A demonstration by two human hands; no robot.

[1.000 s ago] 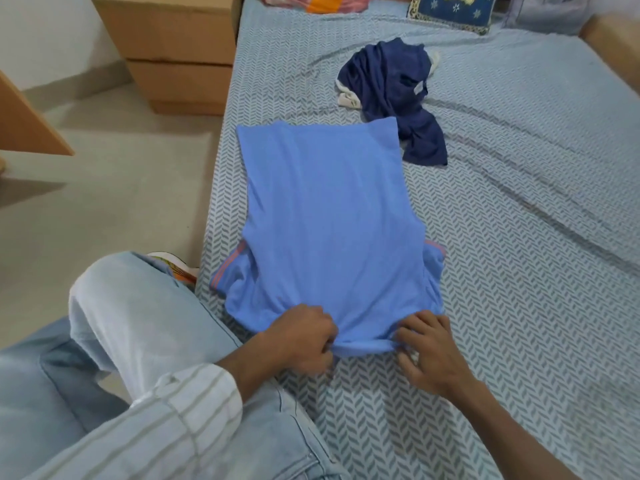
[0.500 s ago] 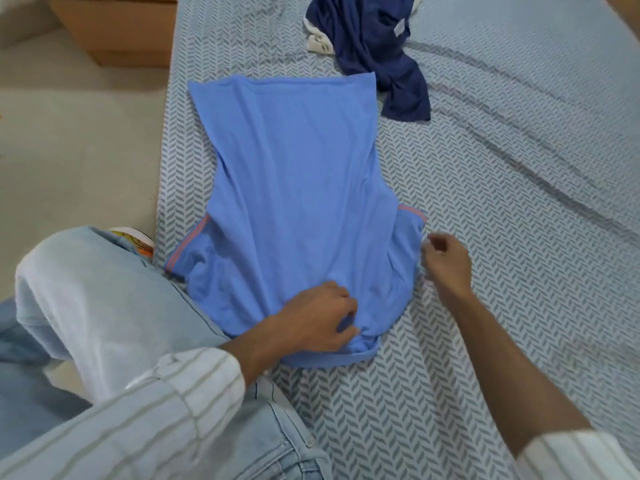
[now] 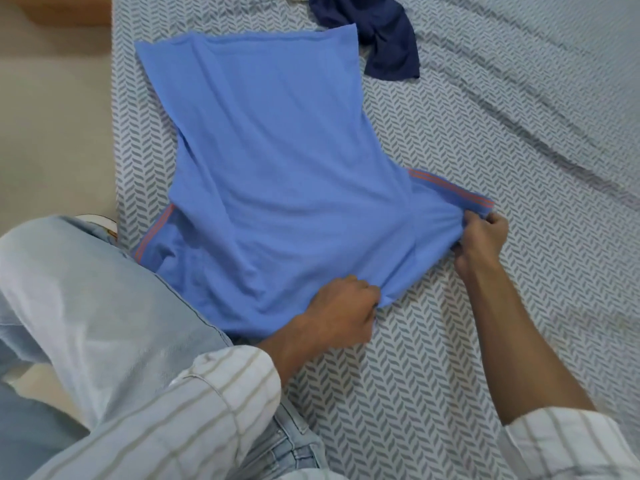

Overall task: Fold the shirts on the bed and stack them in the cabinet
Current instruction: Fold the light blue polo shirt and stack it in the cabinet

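Text: none readable.
Shirt [image 3: 277, 174]: no print, only orange stripes on sleeves.
Bed [image 3: 485, 306]: chevron pattern, no lettering.

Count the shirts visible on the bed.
2: the light blue shirt spread flat, gripped by both hands; the dark navy garment crumpled beyond it, partly out of frame. White fabric beside it may be another.

Two shirts lie on the one bed [image 3: 485, 341]: one light blue shirt [image 3: 277, 161] spread flat, and one dark navy shirt [image 3: 384, 32] crumpled at the top edge of the view. The light blue shirt shows two sleeves, each edged with a pair of orange stripes. Two hands are in view, the left hand [image 3: 343, 317] and the right hand [image 3: 479, 239], each coming out of one striped cuff. One knee in pale jeans [image 3: 86, 306] is visible.
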